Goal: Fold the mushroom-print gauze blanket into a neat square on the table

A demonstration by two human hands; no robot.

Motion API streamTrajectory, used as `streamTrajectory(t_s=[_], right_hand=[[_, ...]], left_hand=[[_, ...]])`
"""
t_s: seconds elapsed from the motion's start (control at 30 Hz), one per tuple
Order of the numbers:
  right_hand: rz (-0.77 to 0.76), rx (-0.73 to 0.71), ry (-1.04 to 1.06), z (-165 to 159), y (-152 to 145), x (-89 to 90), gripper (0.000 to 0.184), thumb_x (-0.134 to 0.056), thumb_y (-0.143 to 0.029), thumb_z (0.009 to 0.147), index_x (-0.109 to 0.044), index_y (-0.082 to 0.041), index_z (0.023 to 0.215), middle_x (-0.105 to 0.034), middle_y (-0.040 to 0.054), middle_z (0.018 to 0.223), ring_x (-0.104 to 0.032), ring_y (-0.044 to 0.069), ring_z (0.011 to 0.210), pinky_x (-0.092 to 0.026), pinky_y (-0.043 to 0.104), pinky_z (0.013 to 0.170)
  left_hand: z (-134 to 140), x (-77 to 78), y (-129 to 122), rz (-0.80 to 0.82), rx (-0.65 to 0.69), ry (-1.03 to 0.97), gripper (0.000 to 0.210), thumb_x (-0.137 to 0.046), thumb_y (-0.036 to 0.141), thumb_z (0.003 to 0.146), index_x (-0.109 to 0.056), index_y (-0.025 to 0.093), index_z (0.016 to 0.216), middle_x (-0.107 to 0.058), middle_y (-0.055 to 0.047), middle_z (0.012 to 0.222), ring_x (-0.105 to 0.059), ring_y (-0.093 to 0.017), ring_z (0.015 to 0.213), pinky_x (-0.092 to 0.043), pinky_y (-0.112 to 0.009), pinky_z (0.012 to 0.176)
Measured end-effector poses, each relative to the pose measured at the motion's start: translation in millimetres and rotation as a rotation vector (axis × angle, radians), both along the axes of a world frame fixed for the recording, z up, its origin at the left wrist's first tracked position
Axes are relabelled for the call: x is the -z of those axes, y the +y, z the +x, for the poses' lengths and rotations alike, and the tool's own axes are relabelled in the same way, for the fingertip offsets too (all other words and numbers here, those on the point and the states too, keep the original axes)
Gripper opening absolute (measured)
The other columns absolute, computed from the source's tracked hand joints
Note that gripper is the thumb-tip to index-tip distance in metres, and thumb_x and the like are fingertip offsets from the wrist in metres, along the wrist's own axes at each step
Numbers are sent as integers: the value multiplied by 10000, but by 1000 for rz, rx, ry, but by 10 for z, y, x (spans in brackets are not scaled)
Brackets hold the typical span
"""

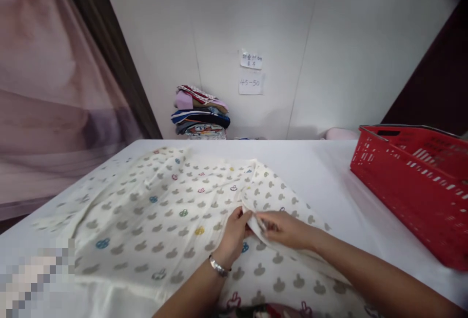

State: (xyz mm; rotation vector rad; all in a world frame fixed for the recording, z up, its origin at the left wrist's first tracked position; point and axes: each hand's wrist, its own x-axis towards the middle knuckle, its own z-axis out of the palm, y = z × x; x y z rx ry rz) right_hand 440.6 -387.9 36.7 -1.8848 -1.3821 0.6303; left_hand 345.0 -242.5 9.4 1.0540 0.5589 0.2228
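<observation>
The printed cloth (197,206) lies spread over the white table (314,167), covering its middle and running down to the bottom edge of my view. It is cream with grey and coloured motifs, and I judge it to be a garment. A plain border (257,229) crosses it toward the near side, raised off the layer beneath.

Grip status: the left hand (235,230) is closed on this border, thumb and fingers pinching it. The right hand (283,228) pinches the same border just beside the left. I cannot tell whether a fastener sits between the fingertips. A bracelet (219,265) encircles the left wrist.

Progress, in my judgement: the spreading-out is largely complete. The border is lifted, not yet lying flat; small wrinkles remain at the left, and I see no finished fold.

Surroundings: a red basket (400,193) stands at the table's right side, well apart from the hands. Beyond the far edge, a stack of folded clothes (201,115) rests against the wall (226,15). Two paper notes (251,89) are fixed above, one reading "45-50". A pink curtain (54,98) hangs at left.
</observation>
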Motion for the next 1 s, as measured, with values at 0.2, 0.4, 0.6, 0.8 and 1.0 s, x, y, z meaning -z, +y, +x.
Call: streamTrajectory(t_s=[0.2, 0.4, 0.6, 0.8, 1.0], right_hand=[[85, 309, 450, 148, 400, 152, 450, -540, -388, 820, -454, -211, 1224, -571, -16, 774, -556, 122, 631, -420, 218, 513], [183, 353, 376, -83, 502, 282, 360, -556, -418, 807, -557, -220, 1108, -542, -35, 740, -514, 107, 605, -425, 237, 559], [275, 455, 373, -192, 507, 342, 367, -512, -464, 826, -582, -201, 1072, -475, -49, 609, -433, 94, 489, -366, 218, 453], [400, 598, 286, -200, 272, 65, 400, -511, -476, 836, -580, -205, 1121, -479, -41, 626, -445, 91, 468, -381, 224, 451], [279, 453, 181, -302, 301, 220, 353, -506, -416, 843, -614, -200, 1101, -484, -36, 596, -448, 98, 489, -395, 221, 469]], left_hand=[[-2, 16, -30, 121, -4, -48, 285, -629, 343, 711, -579, 151, 915, -625, -22, 738, -570, -134, 598, -466, -228, 514], [8, 96, -19, 191, -38, -53, 231, -617, 334, 720, -578, 163, 869, -578, 8, 676, -537, -112, 556, -444, -203, 484], [-2, 107, 9, 230, -23, -61, 202, -607, 318, 723, -580, 163, 851, -545, 23, 628, -501, -98, 491, -423, -199, 439], [-31, 48, 92, 182, -96, -8, 219, -600, 327, 737, -573, 165, 881, -583, -1, 707, -548, -123, 569, -472, -223, 468], [-64, 2, 29, 349, -44, -66, 215, -580, 346, 762, -601, 176, 891, -577, 11, 677, -521, -107, 532, -446, -201, 456]])
